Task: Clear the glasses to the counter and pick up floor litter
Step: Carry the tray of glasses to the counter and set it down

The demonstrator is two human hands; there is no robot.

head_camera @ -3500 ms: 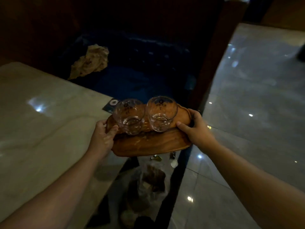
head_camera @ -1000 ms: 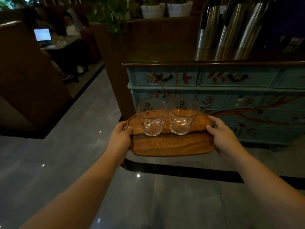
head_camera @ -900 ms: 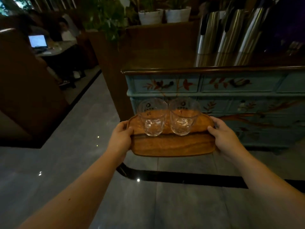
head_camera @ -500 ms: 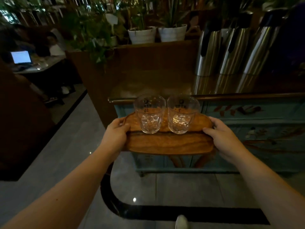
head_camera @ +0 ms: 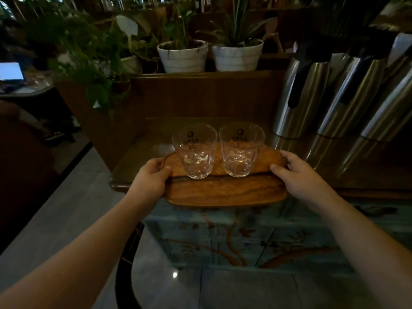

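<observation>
Two clear glasses stand side by side on a wooden tray (head_camera: pixel 225 192): the left glass (head_camera: pixel 195 150) and the right glass (head_camera: pixel 240 149). My left hand (head_camera: pixel 149 179) grips the tray's left end and my right hand (head_camera: pixel 301 177) grips its right end. The tray is over the front edge of the dark wooden counter top (head_camera: pixel 142 152) of a painted blue cabinet. I cannot tell whether the tray rests on the counter or hovers just above it. No floor litter is in view.
Three steel thermos jugs (head_camera: pixel 301 97) stand on the counter at the right. Two white plant pots (head_camera: pixel 182 55) sit on a ledge behind it, with leafy plants to the left. A lit laptop (head_camera: pixel 11 71) is on a far table at the left. Grey tiled floor (head_camera: pixel 55 210) lies below.
I have walked from the marble table to the cabinet with the tray. In the last half second the tray came up and forward, over the counter's front edge.
</observation>
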